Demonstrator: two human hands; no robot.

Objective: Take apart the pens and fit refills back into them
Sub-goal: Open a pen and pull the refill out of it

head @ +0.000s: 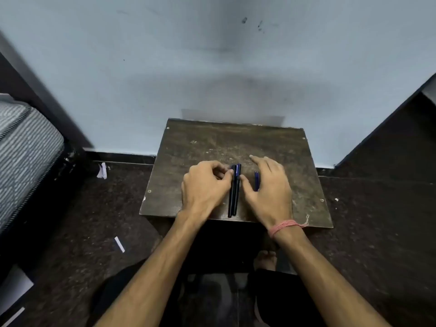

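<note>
Two dark blue pens (234,192) lie side by side, lengthwise, in the middle of a small worn wooden table (304,166). My left hand (205,187) sits just left of them, its curled fingertips touching the upper end of the pens. My right hand (269,190) lies to their right with fingers stretched out, the thumb against the pens. A third blue pen (256,179) shows partly from under my right hand's fingers.
The table stands against a pale blue wall (212,67). A striped mattress (23,152) is at the left, dark furniture (401,138) at the right. Paper scraps (102,171) lie on the dark floor. My foot (265,259) shows beneath the table's front edge.
</note>
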